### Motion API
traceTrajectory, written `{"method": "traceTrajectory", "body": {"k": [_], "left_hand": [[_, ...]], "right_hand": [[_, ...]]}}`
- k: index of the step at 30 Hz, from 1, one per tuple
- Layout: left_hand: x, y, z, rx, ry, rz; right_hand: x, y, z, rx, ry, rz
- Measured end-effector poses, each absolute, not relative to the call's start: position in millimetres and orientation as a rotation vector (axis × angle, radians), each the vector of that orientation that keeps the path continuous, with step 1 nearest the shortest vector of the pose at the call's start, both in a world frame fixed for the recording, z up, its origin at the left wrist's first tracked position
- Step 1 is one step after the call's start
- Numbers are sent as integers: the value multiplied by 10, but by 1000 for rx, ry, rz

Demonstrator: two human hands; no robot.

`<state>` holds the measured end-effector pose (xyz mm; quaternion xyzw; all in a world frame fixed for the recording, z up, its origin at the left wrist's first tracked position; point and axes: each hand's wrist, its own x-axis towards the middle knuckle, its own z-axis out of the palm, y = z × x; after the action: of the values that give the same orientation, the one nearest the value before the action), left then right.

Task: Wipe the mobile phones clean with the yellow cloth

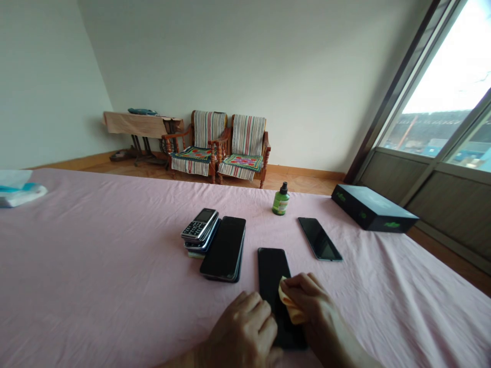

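Observation:
A black smartphone (273, 268) lies flat on the pink sheet in front of me. My left hand (245, 327) is closed at its left edge, fingers curled and gripping the near part. Bunched in my right hand (312, 301) is a yellow cloth (293, 309), pressed against the right side of the screen. Left of this phone sits a stack of smartphones (225, 248), and beside it a second stack topped by a silver keypad phone (200, 225). Another smartphone (319, 238) rests alone farther right. The near end of the phone is partly hidden by my hands.
A green bottle with a black cap (281, 200) stands upright behind the phones. A black box (372, 209) lies at the right edge, and a tissue pack (21, 193) at the far left. Two wooden chairs (245, 145) and a cloth-covered table (134, 124) stand by the wall.

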<state>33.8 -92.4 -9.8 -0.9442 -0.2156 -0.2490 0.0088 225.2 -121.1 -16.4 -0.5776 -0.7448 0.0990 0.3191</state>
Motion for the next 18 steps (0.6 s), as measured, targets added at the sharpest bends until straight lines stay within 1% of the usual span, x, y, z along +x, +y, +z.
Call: {"method": "traceTrajectory", "body": {"k": [5,8,11,18], "left_hand": [[349,-952,-108,-2966,-673,-834],[347,-974,-90,-2974,-708,-805],[346,-984,-66,-2971,-732,-770],[330,-929,-85,-2998,-672,-741]], "right_hand": [[2297,-1550,-313,-1395,-2056,279],[2314,-1554,-303,-1393,-2038,284],[2325,-1324,-209,-1503,-1949,269],[2444,-495,-58,-1518,-1927,146]]}}
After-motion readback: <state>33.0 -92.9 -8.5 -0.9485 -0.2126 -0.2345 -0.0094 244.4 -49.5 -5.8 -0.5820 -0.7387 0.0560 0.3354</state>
